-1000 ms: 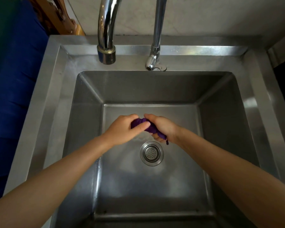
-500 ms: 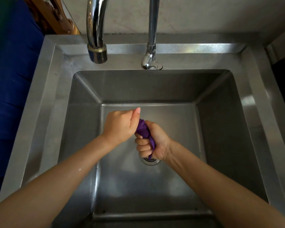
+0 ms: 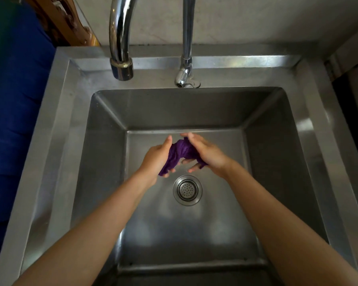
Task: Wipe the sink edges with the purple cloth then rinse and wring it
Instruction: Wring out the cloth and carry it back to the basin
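Steel sink (image 3: 56,124) fills the view, its strainer drain (image 3: 187,190) on the basin floor. Over the basin, at about 11 o'clock from the drain, the purple cloth (image 3: 181,151) hangs as a twisted rope between both hands, clear of the floor. The left hand (image 3: 155,159) grips its lower end, fingers curled round it, thumb pointing up. The right hand (image 3: 210,155) holds the other end, fingers curled beneath; its palm hides that part of the cloth. At 12 o'clock a thick curved spout (image 3: 121,67) and a thin tap (image 3: 186,77) stand over the back rim, both cut off at the top. Blue fabric (image 3: 15,100) at 9 o'clock and carved wood (image 3: 66,23) at 11 o'clock are too dim to identify.
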A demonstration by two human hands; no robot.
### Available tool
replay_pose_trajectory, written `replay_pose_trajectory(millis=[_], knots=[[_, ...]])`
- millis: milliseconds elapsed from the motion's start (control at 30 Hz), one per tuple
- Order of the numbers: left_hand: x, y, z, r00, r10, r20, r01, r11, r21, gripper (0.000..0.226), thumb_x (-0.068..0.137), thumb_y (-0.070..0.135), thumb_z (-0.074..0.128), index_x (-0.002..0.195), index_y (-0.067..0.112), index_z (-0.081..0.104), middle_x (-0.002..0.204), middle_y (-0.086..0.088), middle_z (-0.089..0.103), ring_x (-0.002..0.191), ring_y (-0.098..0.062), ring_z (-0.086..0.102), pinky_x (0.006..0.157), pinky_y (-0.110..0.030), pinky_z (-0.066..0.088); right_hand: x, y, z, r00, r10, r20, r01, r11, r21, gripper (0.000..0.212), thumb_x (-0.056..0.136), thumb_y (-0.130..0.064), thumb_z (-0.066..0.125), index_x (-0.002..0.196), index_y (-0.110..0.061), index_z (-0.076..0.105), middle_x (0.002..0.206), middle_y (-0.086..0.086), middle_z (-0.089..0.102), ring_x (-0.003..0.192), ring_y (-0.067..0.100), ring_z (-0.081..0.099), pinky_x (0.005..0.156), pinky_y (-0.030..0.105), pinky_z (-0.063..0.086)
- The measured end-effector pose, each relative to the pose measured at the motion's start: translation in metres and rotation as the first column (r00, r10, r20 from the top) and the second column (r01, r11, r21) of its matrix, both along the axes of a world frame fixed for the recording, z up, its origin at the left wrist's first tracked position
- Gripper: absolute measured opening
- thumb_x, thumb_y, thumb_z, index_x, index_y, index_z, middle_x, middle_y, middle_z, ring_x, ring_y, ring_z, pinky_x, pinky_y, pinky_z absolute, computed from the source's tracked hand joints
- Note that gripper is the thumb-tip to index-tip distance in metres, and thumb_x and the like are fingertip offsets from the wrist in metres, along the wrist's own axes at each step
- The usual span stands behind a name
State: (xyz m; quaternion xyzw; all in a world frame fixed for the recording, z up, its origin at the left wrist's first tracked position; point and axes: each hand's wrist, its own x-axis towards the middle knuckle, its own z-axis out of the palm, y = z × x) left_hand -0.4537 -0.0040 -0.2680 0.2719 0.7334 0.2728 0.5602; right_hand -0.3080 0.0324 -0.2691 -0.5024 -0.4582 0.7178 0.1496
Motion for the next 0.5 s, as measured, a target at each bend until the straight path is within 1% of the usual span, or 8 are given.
replay_pose_trajectory(millis=[67,100,133,200,300,400,433,500], knots=[[0.008,0.000,0.005,0.999,0.010,0.032,-0.010,1.000,-0.006,0.057,0.095,0.052,0.031,0.084,0.008,0.066,0.061,-0.011,0.064,0.032,-0.015,0.049,0.034,-0.015,0.031,-0.009,-0.008,0.005,0.988,-0.055,0.146,0.020,0.973,0.231,0.035,0.094,-0.046,0.042,0.105,-0.018,0.061,0.073,-0.002,0.060,0.059,0.014,0.056,0.047,0.019,0.046],[0.013,0.001,0.007,1.000,0.007,0.015,-0.007,1.000,0.012,0.057,0.096,0.050,0.030,0.079,0.009,0.065,0.057,-0.011,0.062,0.030,-0.015,0.046,0.033,-0.014,0.029,-0.012,-0.011,0.006,0.970,-0.119,0.211,0.044,0.943,0.329,0.037,0.094,-0.045,0.043,0.092,-0.014,0.063,0.068,-0.002,0.058,0.059,0.014,0.053,0.051,0.019,0.043],[0.017,0.000,0.009,1.000,0.007,-0.011,-0.006,0.999,0.036,0.057,0.096,0.049,0.030,0.071,0.010,0.062,0.052,-0.011,0.059,0.027,-0.015,0.043,0.032,-0.014,0.027,-0.014,-0.013,0.007,0.946,-0.178,0.269,0.058,0.914,0.402,0.042,0.095,-0.045,0.042,0.081,-0.011,0.062,0.065,0.001,0.058,0.062,0.016,0.052,0.057,0.024,0.042],[0.025,-0.002,0.010,0.997,0.028,-0.077,-0.021,0.996,0.089,0.057,0.096,0.048,0.031,0.058,0.012,0.054,0.047,-0.011,0.052,0.027,-0.016,0.040,0.032,-0.014,0.026,-0.015,-0.017,0.012,0.893,-0.258,0.368,0.070,0.888,0.455,0.050,0.096,-0.044,0.037,0.063,-0.009,0.052,0.059,0.003,0.053,0.064,0.021,0.049,0.061,0.029,0.036],[0.030,-0.005,0.010,0.979,0.053,-0.195,-0.014,0.980,0.200,0.059,0.097,0.043,0.034,0.046,0.013,0.042,0.044,-0.008,0.044,0.038,-0.022,0.041,0.041,-0.023,0.031,-0.016,-0.019,0.014,0.861,-0.325,0.392,0.139,0.891,0.433,0.050,0.098,-0.034,0.035,0.054,-0.011,0.042,0.053,0.000,0.045,0.057,0.019,0.042,0.057,0.031,0.030],[0.028,-0.009,0.007,0.942,0.001,-0.336,0.105,0.949,0.297,0.058,0.098,0.034,0.034,0.044,0.013,0.032,0.043,-0.003,0.037,0.048,-0.022,0.037,0.055,-0.033,0.028,-0.019,-0.023,0.004,0.867,-0.387,0.314,0.292,0.905,0.310,0.043,0.092,-0.023,0.037,0.050,-0.014,0.038,0.051,0.000,0.040,0.053,0.018,0.036,0.053,0.030,0.030],[0.028,-0.010,0.006,0.928,-0.029,-0.372,0.150,0.942,0.300,0.057,0.098,0.033,0.034,0.044,0.014,0.031,0.044,-0.003,0.037,0.050,-0.024,0.037,0.055,-0.033,0.027,-0.019,-0.025,0.001,0.873,-0.387,0.296,0.319,0.913,0.254,0.042,0.091,-0.023,0.037,0.050,-0.014,0.038,0.050,-0.001,0.039,0.051,0.018,0.036,0.052,0.029,0.030],[0.028,-0.010,0.005,0.912,-0.096,-0.399,0.216,0.939,0.267,0.057,0.098,0.036,0.034,0.045,0.016,0.034,0.046,-0.002,0.041,0.054,-0.025,0.041,0.052,-0.031,0.030,-0.015,-0.026,-0.003,0.904,-0.315,0.288,0.278,0.947,0.162,0.043,0.094,-0.031,0.036,0.055,-0.015,0.042,0.050,-0.001,0.040,0.048,0.017,0.037,0.049,0.027,0.032]])
